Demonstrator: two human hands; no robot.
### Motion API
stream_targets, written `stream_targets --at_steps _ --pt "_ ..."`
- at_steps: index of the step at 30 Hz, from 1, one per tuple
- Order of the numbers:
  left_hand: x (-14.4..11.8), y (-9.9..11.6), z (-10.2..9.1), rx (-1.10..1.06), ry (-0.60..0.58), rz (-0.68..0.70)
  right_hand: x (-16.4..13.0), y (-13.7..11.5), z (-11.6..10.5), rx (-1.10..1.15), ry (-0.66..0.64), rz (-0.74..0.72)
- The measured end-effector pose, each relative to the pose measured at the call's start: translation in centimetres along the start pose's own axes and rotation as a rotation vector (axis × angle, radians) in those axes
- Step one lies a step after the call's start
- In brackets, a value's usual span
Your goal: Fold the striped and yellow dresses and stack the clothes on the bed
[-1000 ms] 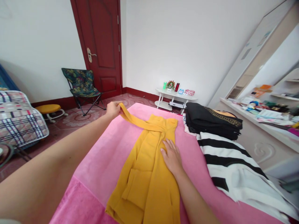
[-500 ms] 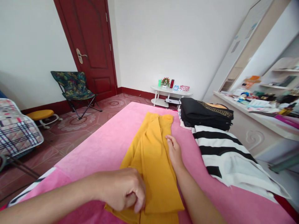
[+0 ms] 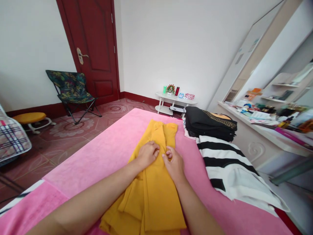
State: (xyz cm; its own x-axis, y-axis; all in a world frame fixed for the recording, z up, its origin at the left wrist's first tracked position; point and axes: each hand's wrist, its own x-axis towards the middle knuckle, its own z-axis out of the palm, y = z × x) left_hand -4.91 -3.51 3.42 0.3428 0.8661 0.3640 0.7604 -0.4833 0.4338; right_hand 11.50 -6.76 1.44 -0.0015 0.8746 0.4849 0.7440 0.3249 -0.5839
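L hand (image 3: 148, 154) & R hand (image 3: 175, 164) curled on yellow top (image 3: 161, 195), left of striped top (image 3: 228, 151); couldn't tell grip. Prob. straightening folds; next needed flat cloth.

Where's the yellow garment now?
Head view: the yellow garment lies lower centre on the pink cover, under left hand and right hand, left of the striped garment.

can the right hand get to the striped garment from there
Probably yes: between the right hand, at the yellow garment, and the striped garment, pink cover shows, with nothing seen blocking the way.
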Motion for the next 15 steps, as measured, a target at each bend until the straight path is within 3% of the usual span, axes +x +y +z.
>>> stream_targets --at_steps 3,9,12,15 --pt "-0.4 -0.3 0.9 0.034 0.035 0.014 0.0 -0.4 0.0 -0.083 -0.011 0.022" --pt "-1.2 -0.9 0.7 0.002 0.016 0.108 -0.4 -0.5 -0.5 -0.052 -0.069 0.06" --pt "-1.5 -1.3 0.7 -0.033 0.023 0.14 -1.8 -0.6 -2.3 0.037 -0.164 -0.03" --pt "-1.6 -1.5 0.8 -0.095 0.038 0.131 -4.0 -1.2 -5.3 0.081 -0.348 -0.134"
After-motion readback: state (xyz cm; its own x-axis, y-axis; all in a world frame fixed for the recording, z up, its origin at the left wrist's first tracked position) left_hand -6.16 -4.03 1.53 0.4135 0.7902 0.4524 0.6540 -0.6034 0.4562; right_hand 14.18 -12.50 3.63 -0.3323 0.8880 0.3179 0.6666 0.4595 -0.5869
